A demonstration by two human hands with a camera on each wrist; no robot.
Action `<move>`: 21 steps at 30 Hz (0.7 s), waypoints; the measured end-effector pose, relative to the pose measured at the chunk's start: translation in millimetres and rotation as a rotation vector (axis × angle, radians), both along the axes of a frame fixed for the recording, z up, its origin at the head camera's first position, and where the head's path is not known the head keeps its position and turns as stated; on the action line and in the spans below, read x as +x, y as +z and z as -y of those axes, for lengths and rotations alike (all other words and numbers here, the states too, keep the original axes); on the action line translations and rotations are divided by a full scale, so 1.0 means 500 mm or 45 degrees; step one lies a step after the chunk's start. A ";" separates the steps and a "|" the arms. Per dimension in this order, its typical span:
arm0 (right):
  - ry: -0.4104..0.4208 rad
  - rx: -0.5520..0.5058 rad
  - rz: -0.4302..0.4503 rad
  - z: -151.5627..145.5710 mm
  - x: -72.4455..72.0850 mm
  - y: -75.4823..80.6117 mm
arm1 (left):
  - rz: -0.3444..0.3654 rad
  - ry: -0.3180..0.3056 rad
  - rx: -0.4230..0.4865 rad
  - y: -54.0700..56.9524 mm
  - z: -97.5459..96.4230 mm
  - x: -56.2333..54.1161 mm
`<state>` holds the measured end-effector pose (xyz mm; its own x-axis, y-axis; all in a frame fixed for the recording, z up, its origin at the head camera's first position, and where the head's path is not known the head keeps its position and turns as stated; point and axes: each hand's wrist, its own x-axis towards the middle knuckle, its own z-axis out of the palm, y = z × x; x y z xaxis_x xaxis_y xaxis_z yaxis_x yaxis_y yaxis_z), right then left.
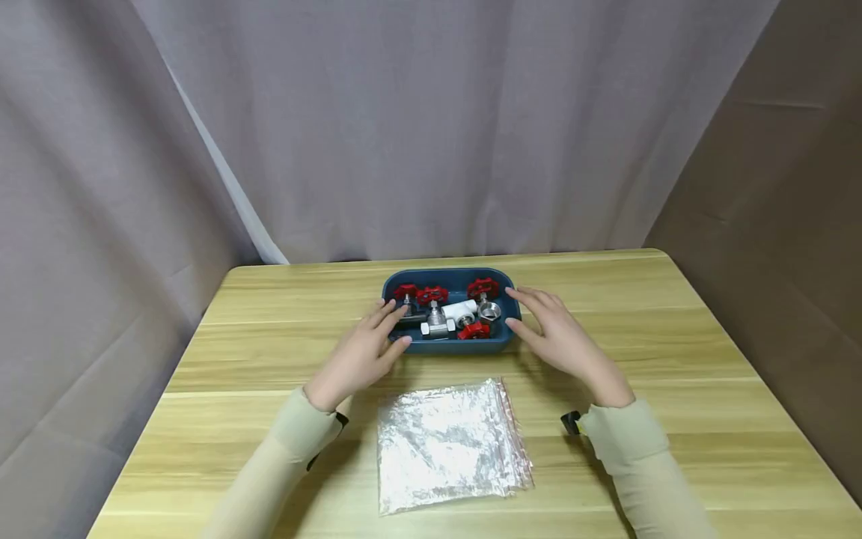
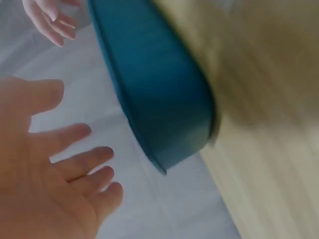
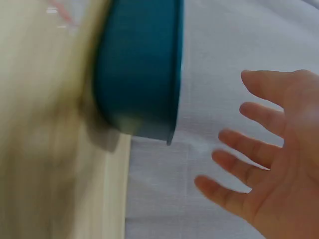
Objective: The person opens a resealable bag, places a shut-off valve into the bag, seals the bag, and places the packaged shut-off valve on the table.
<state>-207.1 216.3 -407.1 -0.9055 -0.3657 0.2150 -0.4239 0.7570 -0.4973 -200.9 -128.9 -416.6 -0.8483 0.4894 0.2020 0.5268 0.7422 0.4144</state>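
A blue bin (image 1: 453, 347) stands on the table and holds several valves with red handwheels (image 1: 432, 295), a white pipe fitting (image 1: 459, 309) and a steel ring-shaped fitting (image 1: 489, 311). My left hand (image 1: 360, 352) hovers at the bin's left end, fingers spread and nothing in them; its fingertips overlap the rim in the head view. At the right end is my right hand (image 1: 559, 333), likewise with fingers spread and holding nothing. Both wrist views show a gap between the fingers and the bin's wall (image 2: 164, 99).
A stack of clear plastic zip bags (image 1: 447, 445) with reddish edges lies in front of the bin. The wooden table (image 1: 256, 359) ends at a grey curtain (image 1: 431, 150) behind and a brown one (image 1: 781, 224) on the right.
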 end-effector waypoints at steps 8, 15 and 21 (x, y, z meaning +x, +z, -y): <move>0.166 0.006 0.044 -0.008 0.066 -0.032 | -0.068 -0.305 -0.068 -0.021 0.006 0.094; 0.309 0.074 0.120 0.022 0.110 -0.078 | 0.006 -0.399 -0.245 -0.038 -0.003 0.144; 0.326 0.203 0.165 0.044 0.133 -0.101 | -0.001 -0.310 -0.232 -0.060 0.007 0.147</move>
<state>-140.8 194.3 -457.7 -0.7958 -0.6051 0.0257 -0.5515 0.7064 -0.4437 -127.4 -132.5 -446.6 -0.7013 0.7067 0.0930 0.6988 0.6560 0.2852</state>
